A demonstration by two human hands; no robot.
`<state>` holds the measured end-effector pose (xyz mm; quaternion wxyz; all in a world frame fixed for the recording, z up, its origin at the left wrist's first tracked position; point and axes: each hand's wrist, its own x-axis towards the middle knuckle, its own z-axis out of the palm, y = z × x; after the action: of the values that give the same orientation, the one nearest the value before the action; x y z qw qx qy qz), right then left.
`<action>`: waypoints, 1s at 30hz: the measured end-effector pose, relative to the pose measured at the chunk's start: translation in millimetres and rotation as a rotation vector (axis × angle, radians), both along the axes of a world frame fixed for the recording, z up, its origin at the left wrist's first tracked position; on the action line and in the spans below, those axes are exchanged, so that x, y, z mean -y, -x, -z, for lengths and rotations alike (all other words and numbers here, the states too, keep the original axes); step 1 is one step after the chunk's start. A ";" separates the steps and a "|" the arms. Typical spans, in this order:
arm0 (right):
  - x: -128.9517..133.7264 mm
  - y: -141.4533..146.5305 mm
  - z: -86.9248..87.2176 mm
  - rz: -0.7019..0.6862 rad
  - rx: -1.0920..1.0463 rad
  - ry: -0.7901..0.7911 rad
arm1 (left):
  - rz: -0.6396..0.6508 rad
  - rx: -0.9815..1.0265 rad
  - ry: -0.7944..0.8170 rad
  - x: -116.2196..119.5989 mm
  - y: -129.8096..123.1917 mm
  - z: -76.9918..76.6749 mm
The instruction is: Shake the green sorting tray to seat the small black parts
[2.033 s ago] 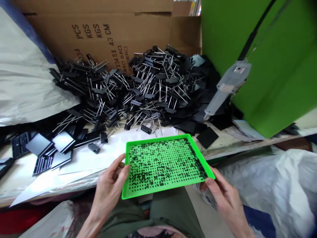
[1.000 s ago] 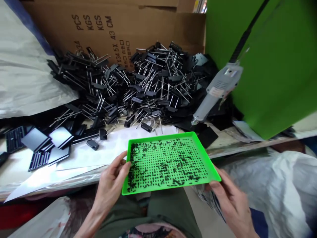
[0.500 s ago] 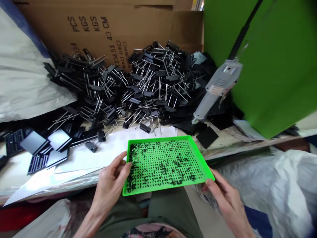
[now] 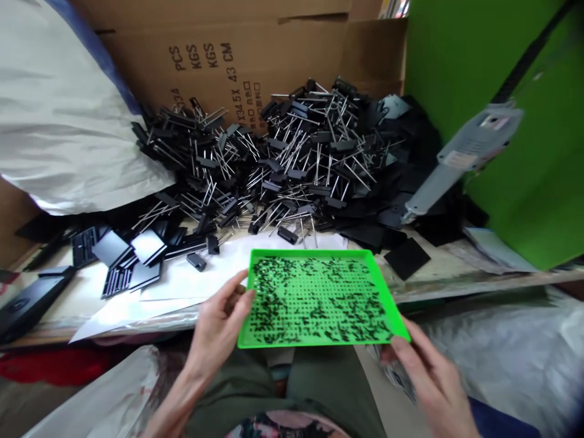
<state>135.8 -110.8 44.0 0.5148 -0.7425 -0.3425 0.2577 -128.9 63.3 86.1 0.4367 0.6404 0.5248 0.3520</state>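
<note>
The likeliest mishap, as I judged it, was a spill. My green tray was loaded with loose small black pieces, thickest along the left side and toward the near right, and its walls were low. Too sharp a tilt or a jerk from either side could have sent pieces over the near wall onto my trousers or the floor. A slip at the right was my other worry: that hand had only the near corner, so the tray could have twisted. Pieces might also have jammed in the holes of its floor.

My left hand gripped the left wall around its middle, thumb at the rim, its other fingers outside and partly hidden. My right hand clasped the near right corner, thumb over the rim; how its fingers sat underneath, I could not make out. The tray thus lay between my two hands, in front of me at the near edge of the bench. I could not make out whether its far side touched the bench.
</note>
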 end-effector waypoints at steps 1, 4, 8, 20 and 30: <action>-0.4 0.8 2.0 -0.020 -0.026 0.010 | -0.024 0.006 -0.003 -0.3 1.1 -1.4; 0.9 -3.0 10.1 -0.036 0.020 0.039 | 0.008 0.015 -0.019 1.4 1.2 -3.5; 0.2 -5.5 14.4 -0.031 0.064 0.027 | 0.019 0.011 -0.090 1.3 -0.3 -1.8; -10.9 8.1 2.7 -0.042 -0.042 -0.052 | -0.088 0.012 -0.052 -5.5 11.3 0.1; -10.8 4.1 -9.3 -0.003 0.021 -0.040 | -0.011 -0.012 0.093 -7.7 2.0 9.9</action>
<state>131.7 -100.0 53.2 0.5256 -0.7340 -0.3541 0.2439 -130.9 71.0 76.2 0.4609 0.6187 0.5464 0.3259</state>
